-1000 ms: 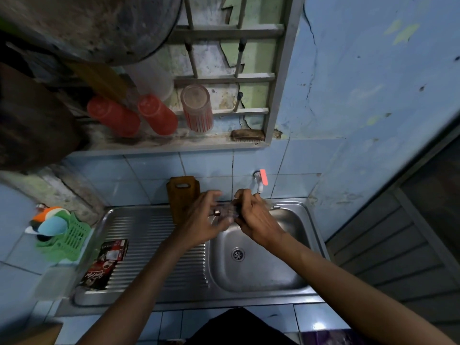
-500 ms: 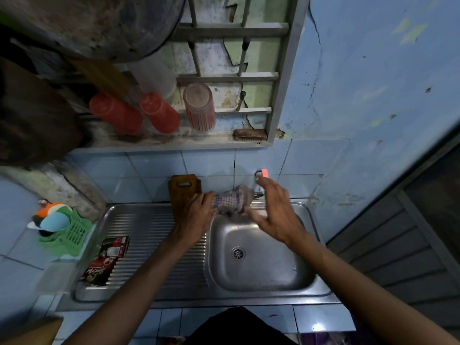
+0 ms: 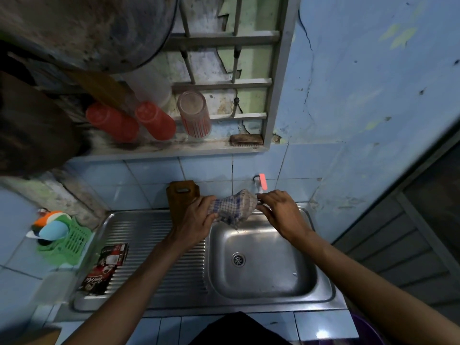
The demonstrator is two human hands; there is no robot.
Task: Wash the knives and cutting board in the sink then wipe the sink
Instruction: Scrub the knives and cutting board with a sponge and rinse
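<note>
Here the left hand (image 3: 196,220) grips a checked cloth (image 3: 234,207) over the back of the sink (image 3: 263,282), fingers curled round it; the right hand (image 3: 281,212) pinches the cloth's other end just under the tap (image 3: 261,181) with its pink handle; the cutting board (image 3: 183,195) stands upright against the tiles behind the left hand; a dark red packet (image 3: 104,270) lies on the drainer, its white script too blurred to read; a green basket (image 3: 67,242) sits on the surface at left; no knives can be made out
</note>
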